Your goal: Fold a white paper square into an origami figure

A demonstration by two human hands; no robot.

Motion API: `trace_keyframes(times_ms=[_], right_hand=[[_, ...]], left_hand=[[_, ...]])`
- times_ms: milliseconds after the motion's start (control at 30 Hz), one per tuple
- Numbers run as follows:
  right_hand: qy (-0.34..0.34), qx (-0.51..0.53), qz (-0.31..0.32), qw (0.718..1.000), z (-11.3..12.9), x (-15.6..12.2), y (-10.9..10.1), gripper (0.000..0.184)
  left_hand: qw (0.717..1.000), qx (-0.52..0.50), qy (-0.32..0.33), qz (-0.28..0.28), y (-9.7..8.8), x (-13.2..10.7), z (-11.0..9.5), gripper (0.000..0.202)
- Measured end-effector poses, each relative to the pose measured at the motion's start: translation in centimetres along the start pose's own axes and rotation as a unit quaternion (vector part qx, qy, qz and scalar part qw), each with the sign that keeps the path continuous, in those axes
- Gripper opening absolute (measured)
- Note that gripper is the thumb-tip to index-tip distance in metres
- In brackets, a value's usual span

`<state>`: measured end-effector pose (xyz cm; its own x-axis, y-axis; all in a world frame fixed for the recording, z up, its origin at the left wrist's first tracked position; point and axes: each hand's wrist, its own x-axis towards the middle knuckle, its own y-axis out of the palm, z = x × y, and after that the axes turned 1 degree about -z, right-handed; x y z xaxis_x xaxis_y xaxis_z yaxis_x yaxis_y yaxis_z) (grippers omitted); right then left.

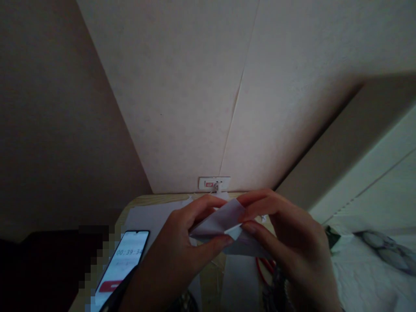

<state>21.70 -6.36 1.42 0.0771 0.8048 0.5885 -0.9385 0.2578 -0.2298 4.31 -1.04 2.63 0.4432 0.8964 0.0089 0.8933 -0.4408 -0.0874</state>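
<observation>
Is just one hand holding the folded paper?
No, the left hand and right hand both grip the folded paper.

The folded paper (216,222) was between the left hand (185,238) and the right hand (289,229), above the table (144,200). Left of the left hand lay a phone (125,260); a sheet of paper (154,213) lay on the table beyond that hand. Beyond both hands, a socket panel (209,183) with a plug (218,187) in it sat low on the wall (182,108). Below the hands lay a paper strip (239,279); right of the right hand, past the table, was bedding (364,279).
</observation>
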Motion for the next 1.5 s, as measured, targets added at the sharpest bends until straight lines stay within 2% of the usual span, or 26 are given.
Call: trace_keyframes(times_ms=[100,233,333,400,467,533,633,733,967,1067,1200,1333,1500], right_hand=[[0.011,-0.030,0.001,0.999,0.3,0.0,-0.2,0.010],[0.020,-0.047,-0.027,0.998,0.7,-0.2,-0.1,0.011],[0.045,-0.038,-0.045,0.997,0.8,-0.4,0.1,0.015],[0.048,-0.044,-0.028,0.997,0.8,-0.4,0.2,0.015],[0.023,-0.058,0.011,0.998,0.7,-0.2,0.2,0.012],[-0.014,-0.069,0.046,0.996,0.7,0.1,0.2,0.009],[-0.040,-0.083,0.071,0.993,0.7,0.4,0.2,0.010],[-0.034,-0.098,0.073,0.992,0.9,0.3,0.3,0.011],[-0.034,-0.122,0.100,0.987,1.8,-0.2,-0.1,0.003],[-0.043,-0.125,0.071,0.989,1.8,-0.3,0.1,0.007],[-0.033,-0.098,-0.011,0.995,1.6,-0.6,0.8,0.011],[-0.021,-0.064,-0.057,0.996,1.4,-0.9,1.5,0.012],[0.007,-0.028,-0.101,0.994,1.1,-0.9,2.2,0.013]], left_hand=[[0.999,0.040,0.009,-0.003,-0.2,0.0,-0.1,0.022],[0.997,0.071,-0.009,-0.032,0.2,-0.2,-0.4,0.006],[0.996,0.086,-0.011,-0.016,0.3,-0.2,-0.2,0.020],[0.997,0.079,-0.012,0.017,0.1,-0.1,0.1,0.020],[0.996,0.068,-0.015,0.056,-0.3,-0.1,0.2,0.014],[0.995,0.063,-0.018,0.072,-0.7,-0.3,0.2,0.022],[0.996,0.049,-0.025,0.072,-1.2,-0.7,-0.1,0.043],[0.997,0.036,-0.023,0.070,-1.4,-0.9,-0.3,0.052],[0.999,0.016,-0.016,0.044,-0.8,-0.3,-0.3,0.033],[0.999,0.008,0.001,0.034,-0.7,-0.4,-0.3,0.024],[1.000,0.018,-0.002,0.002,-0.4,-0.8,-0.6,0.007],[0.999,0.050,-0.013,-0.015,0.0,-1.1,-0.8,0.009],[0.999,0.027,-0.020,-0.022,0.6,-1.0,-0.7,0.013]])
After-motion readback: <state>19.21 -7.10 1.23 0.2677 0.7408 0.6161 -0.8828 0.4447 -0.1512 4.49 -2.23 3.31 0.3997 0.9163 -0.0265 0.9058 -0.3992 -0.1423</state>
